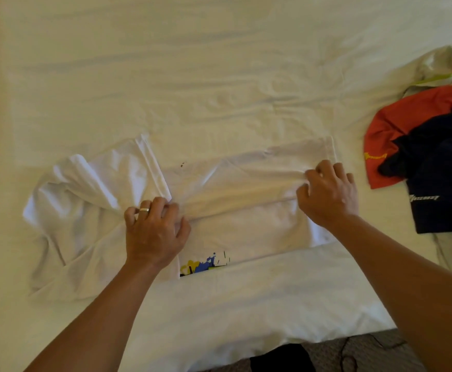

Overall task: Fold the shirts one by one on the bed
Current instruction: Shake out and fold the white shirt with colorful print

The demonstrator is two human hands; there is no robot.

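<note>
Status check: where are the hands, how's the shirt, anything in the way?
Left hand and right hand both pinching the white shirt, partly folded on the bed. Unfolded shirts piled far right, clear of the work.

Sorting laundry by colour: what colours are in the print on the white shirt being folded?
Yellow, blue and black, on the white shirt; the head view shows its print.

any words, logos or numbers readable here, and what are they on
None can be read.
Yellow script on the red shirt: too blurred to read.
White lettering on the navy shirt: too blurred to read.
Blue, yellow and black print on the white shirt: a partly covered graphic, no legible letters.
</note>
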